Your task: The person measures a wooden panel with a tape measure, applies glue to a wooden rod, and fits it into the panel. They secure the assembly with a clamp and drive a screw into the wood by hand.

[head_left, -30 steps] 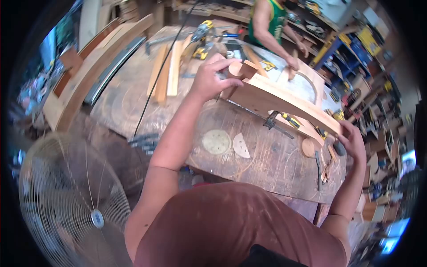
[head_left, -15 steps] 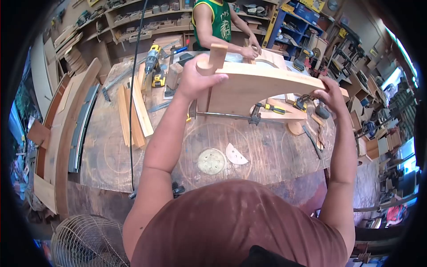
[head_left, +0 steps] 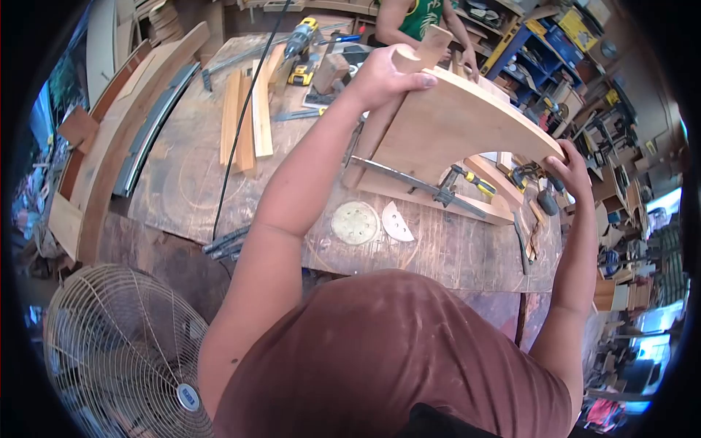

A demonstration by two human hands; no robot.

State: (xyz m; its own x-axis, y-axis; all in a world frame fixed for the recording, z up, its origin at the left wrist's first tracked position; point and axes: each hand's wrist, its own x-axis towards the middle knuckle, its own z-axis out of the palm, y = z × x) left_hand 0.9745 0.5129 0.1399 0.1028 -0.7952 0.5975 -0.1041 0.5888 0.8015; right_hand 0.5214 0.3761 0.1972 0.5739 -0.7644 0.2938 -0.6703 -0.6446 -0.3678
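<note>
A curved wooden furniture frame (head_left: 445, 120), with a wide panel arched along its lower edge, stands tilted over the workbench. My left hand (head_left: 383, 79) grips its upper left corner by the rounded post top, thumb lying on the panel's edge. At the far right end of the panel, my right hand (head_left: 572, 171) has its fingers wrapped over the edge. A bar clamp (head_left: 445, 194) with a yellow-and-black handle runs along the frame's lower rail. Close to the near side of the frame lie a round sanding disc (head_left: 355, 223) and a half disc (head_left: 397, 222).
On the workbench (head_left: 182, 160) are wood strips (head_left: 244, 120), a cordless drill (head_left: 301, 40) and a mallet (head_left: 547, 202). Another person's hand (head_left: 469, 62) is beyond the frame. A wire fan (head_left: 120, 350) stands at lower left. A black cable (head_left: 244, 117) hangs across the left.
The view has turned and tipped downward. The frame has come nearer to me and to the discs, slanting down to the right, with both hands still on it.
</note>
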